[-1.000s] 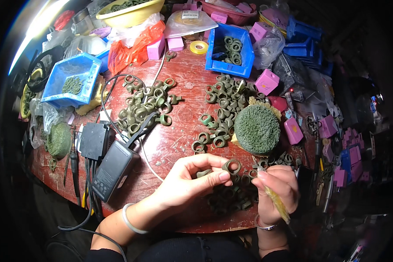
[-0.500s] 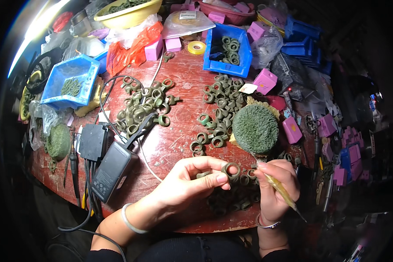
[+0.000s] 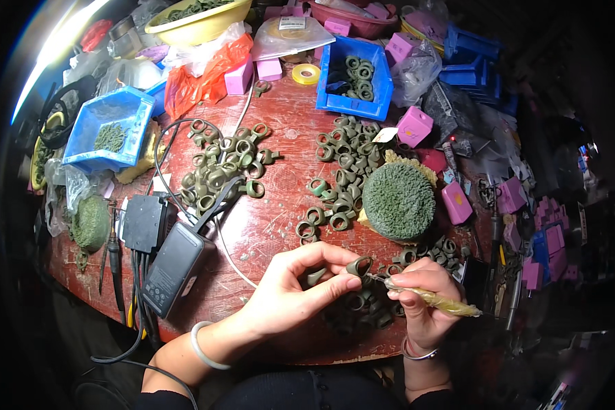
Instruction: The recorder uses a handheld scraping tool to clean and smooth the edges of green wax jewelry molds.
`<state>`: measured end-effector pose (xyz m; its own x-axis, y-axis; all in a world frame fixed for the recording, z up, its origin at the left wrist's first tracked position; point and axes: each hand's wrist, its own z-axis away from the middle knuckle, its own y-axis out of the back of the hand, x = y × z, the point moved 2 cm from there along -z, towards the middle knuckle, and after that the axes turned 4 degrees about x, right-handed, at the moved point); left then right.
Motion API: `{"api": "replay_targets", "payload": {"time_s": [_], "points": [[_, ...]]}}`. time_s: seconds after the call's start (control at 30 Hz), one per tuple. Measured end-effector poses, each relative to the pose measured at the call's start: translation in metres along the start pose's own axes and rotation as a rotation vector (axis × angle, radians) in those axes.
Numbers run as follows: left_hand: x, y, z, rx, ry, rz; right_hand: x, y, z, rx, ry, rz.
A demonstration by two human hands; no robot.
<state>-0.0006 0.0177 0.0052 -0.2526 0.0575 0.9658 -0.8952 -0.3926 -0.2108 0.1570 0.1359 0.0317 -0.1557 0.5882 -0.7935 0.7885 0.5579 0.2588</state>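
My left hand [image 3: 297, 290] pinches a dark olive-green ring [image 3: 359, 266] between thumb and index finger. Another ring [image 3: 314, 276] shows behind those fingers; whether it is held or lies on the table I cannot tell. My right hand [image 3: 427, 290] grips a slim tool with a yellowish wrapped handle [image 3: 445, 303]. Its thin tip points left and is at or very near the ring's edge. Under and beyond my hands lies a pile of similar rings [image 3: 362, 301], partly hidden. A round, rough-textured green pad [image 3: 398, 200] sits just past my right hand.
More rings lie in heaps at the left [image 3: 222, 167] and middle [image 3: 348, 154] of the red table [image 3: 280, 184]. Blue bins [image 3: 383, 75], pink blocks [image 3: 415, 127] and plastic bags line the far side. A black power adapter [image 3: 178, 268] with cables lies left.
The tool has swung from pointing up at the green pad to lying nearly level, its tip brought to the ring. My right hand has shifted slightly left; the ring has tilted.
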Motion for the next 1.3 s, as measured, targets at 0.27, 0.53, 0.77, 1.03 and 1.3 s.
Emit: {"api": "replay_targets", "payload": {"time_s": [0.27, 0.53, 0.77, 1.03, 1.3], "points": [[0.004, -0.003, 0.000, -0.022, 0.170, 0.368, 0.002, -0.001, 0.006, 0.069, -0.104, -0.292], [-0.004, -0.003, -0.002, -0.063, 0.124, 0.290, 0.000, 0.000, -0.007, -0.205, 0.055, -0.128], [-0.006, -0.001, 0.001, 0.014, 0.189, 0.320, -0.009, 0.021, -0.011, 0.157, -0.401, -0.109], [-0.002, -0.007, 0.001, -0.007, 0.157, 0.406, 0.094, 0.189, -0.006, 0.211, -0.183, 1.237], [-0.004, -0.001, -0.003, -0.049, 0.133, 0.292, 0.080, 0.180, -0.005, 0.243, -0.189, 1.001]]}}
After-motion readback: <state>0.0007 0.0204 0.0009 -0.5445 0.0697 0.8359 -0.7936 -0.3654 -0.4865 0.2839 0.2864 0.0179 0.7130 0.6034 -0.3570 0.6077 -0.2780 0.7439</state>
